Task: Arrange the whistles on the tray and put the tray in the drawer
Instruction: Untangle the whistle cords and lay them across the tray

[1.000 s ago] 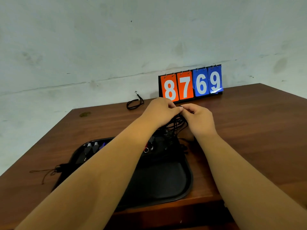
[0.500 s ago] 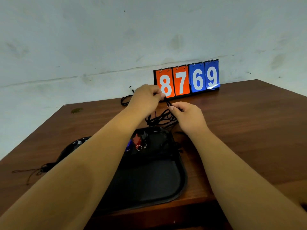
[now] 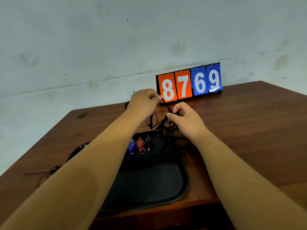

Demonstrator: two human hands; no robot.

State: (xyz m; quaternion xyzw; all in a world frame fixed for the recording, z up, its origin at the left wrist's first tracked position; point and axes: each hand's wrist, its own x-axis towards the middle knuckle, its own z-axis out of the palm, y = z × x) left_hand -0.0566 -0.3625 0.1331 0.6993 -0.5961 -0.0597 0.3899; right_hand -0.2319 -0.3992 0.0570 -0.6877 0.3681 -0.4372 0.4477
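I see the black tray (image 3: pixel 166 188) near the surface (image 3: pixel 249 130) edge, holding blue (image 3: pixel 132 146), red (image 3: pixel 140 144) and black (image 3: pixel 147 139) whistles in a row with tangled cords (image 3: pixel 167 143). Beyond it, my left hand (image 3: pixel 143 103) and right hand (image 3: pixel 184 117) have fingers pinching a black cord (image 3: pixel 167 106), before the scoreboard (image 3: pixel 189 83)

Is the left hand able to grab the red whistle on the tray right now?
Probably not yet. The left hand is up off the tray, pinching a black cord that the right hand also holds. The red whistle lies uncovered, so letting go first should free the way.
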